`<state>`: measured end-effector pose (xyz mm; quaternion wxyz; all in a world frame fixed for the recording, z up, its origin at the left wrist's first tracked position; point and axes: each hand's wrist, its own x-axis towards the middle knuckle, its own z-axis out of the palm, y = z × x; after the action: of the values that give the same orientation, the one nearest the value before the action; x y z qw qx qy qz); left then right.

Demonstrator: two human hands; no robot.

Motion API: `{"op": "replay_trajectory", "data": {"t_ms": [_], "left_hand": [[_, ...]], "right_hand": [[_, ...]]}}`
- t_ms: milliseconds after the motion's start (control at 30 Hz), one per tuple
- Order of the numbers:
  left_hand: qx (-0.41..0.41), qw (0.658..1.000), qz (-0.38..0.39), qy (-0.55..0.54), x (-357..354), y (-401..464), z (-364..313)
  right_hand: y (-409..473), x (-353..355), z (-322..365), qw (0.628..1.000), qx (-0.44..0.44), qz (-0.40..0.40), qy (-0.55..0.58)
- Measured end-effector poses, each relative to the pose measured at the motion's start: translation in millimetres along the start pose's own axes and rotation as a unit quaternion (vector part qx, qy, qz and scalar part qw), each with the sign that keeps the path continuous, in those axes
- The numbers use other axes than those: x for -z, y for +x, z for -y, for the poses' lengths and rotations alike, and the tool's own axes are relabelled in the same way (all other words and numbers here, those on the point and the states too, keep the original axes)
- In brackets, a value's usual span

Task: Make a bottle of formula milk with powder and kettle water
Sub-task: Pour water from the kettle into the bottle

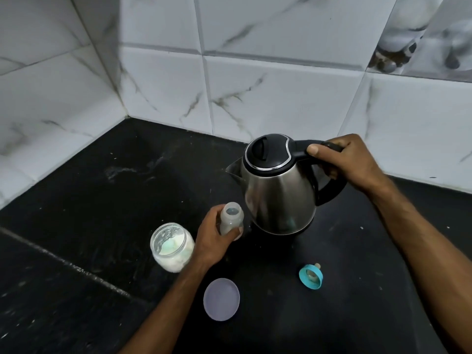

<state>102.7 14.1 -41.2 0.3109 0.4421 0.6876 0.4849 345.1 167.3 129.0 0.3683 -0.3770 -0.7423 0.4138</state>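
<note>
Because the spout has to reach its open mouth, my left hand point(212, 238) grips the bottle point(231, 218) upright just beside the kettle point(278, 190), whose handle my right hand point(342, 159) wraps firmly. Open powder jar point(172, 246), its lid point(221, 299) and the teal teat ring point(311, 276) wait on the counter point(102, 200) nearby.

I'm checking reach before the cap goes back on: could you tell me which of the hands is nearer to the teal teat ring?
Left, narrowly. The left hand, gripping the bottle, sits up-left of the teal teat ring; the right hand grips the kettle handle farther behind it.
</note>
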Motion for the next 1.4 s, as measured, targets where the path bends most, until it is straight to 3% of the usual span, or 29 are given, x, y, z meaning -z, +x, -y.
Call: {"op": "replay_trajectory", "data": {"t_ms": [700,1400], "left_hand": [[-0.019,0.999,0.019,0.035,-13.7,8.7,-8.2],[-0.014,0.999,0.026,0.039,-13.3,8.2,-3.4]], "right_hand": [[-9.3,18.1,15.7,0.983,-0.017,0.067,-0.170],[-4.5,12.7,27.3,0.971,-0.015,0.092,-0.222]]}}
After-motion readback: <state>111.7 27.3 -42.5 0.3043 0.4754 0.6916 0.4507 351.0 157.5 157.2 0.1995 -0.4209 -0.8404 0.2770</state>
